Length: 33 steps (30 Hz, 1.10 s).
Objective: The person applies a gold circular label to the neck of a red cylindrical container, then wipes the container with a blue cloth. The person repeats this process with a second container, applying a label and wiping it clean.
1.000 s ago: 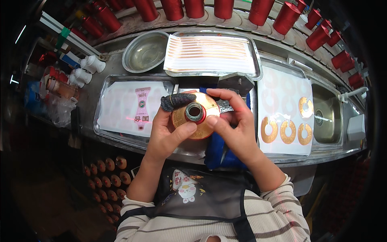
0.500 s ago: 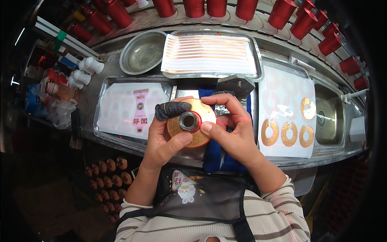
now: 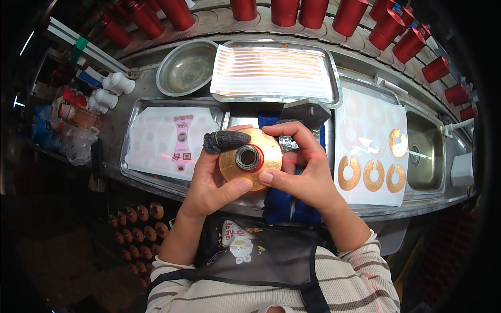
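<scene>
Between both hands I hold a bottle (image 3: 249, 157), its open threaded neck tilted up toward me. A gold ring-shaped decal (image 3: 265, 142) covers its round shoulder, with a red band around the neck. My left hand (image 3: 209, 182) grips the left side, its thumb on the lower part of the ring and a finger in a dark knitted finger cover (image 3: 226, 141) over the upper left. My right hand (image 3: 305, 169) is closed around the right side, thumb pressed on the ring's lower right edge. The bottle's body is hidden below the shoulder.
A tray at right carries a sheet with several gold ring decals (image 3: 374, 175); a sink (image 3: 424, 151) lies beyond. At left is a tray with pink label decals (image 3: 181, 143). Behind stand a metal bowl (image 3: 188, 69), a tray of gold strips (image 3: 274, 70) and red bottles (image 3: 349, 16) on a conveyor.
My right thumb has slid down along the ring, and the bottle has shifted slightly right. The red bottles on the conveyor have moved to the right.
</scene>
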Motion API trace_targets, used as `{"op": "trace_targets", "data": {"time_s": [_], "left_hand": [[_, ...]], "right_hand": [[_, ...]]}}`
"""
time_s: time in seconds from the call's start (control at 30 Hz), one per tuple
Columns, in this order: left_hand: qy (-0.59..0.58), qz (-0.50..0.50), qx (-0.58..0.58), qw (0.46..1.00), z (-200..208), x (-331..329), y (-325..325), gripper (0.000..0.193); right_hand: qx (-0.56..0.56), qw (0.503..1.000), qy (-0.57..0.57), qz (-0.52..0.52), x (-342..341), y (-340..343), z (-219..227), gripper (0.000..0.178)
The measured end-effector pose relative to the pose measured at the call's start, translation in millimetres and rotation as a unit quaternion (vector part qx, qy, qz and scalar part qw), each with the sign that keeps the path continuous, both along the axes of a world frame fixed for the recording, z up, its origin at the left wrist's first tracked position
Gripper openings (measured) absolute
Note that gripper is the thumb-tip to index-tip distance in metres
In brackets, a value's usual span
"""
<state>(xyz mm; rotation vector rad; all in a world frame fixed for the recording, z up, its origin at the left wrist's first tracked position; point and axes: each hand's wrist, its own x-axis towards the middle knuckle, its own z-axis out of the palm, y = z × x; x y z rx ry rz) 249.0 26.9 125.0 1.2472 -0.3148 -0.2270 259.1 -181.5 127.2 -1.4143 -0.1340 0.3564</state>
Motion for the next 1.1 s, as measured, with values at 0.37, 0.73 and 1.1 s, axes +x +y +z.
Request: {"op": "trace_targets", "data": {"time_s": [0.37, 0.73, 1.1], "left_hand": [[-0.01, 0.04, 0.059, 0.997, 9, -3, -11, 0.065], [-0.011, 0.044, 0.052, 0.998, 9, -3, -12, 0.065], [-0.002, 0.051, 0.044, 0.998, 9, -4, -13, 0.065]], "right_hand": [[0.108, 0.992, 0.051, 0.03, 9, -5, -6, 0.047], [0.113, 0.992, 0.049, -0.001, 10, 3, 0, 0.035], [0.122, 0.992, 0.031, -0.023, 8, 10, -2, 0.028]]}}
